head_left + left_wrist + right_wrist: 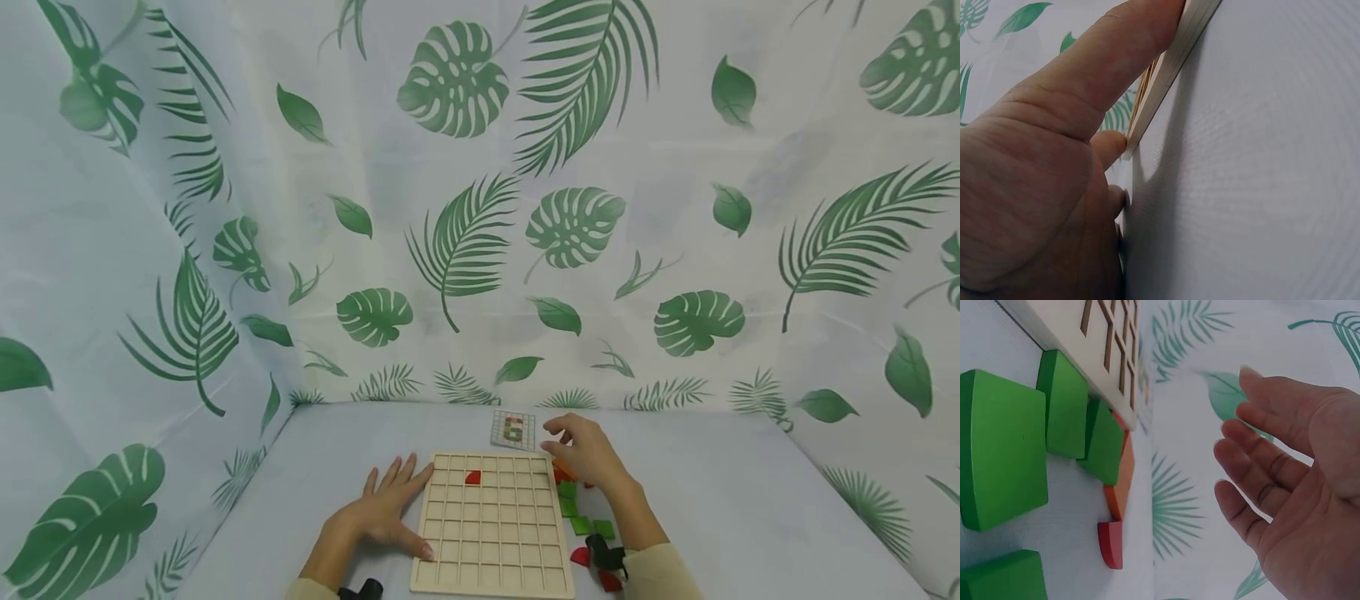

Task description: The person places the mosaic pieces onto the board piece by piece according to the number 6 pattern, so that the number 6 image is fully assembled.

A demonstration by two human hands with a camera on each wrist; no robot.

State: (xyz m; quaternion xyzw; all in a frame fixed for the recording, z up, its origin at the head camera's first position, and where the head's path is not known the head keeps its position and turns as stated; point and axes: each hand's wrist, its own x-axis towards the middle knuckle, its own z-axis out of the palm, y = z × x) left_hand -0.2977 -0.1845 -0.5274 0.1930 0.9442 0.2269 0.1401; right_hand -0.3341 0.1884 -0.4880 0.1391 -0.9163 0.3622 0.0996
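Observation:
A wooden grid board (491, 525) lies on the table between the two hands, with a red quarter-round piece (473, 477) in one cell of its upper part. My left hand (386, 508) is spread along the board's left edge, thumb over the near part of that edge. In the left wrist view the thumb (1104, 69) touches the board's side (1172, 65). Over the board's far right corner hovers my right hand (588, 454), fingers loosely bent with nothing between them. Below it are several green blocks (1007, 450), an orange piece (1121, 478) and a red piece (1110, 544).
A small pattern card (513, 429) with a red and green design lies just beyond the board. More red pieces (610, 581) are beside the board's near right, partly behind the right wrist's black camera (603, 554). A leaf-printed cloth (480, 250) hangs behind the table.

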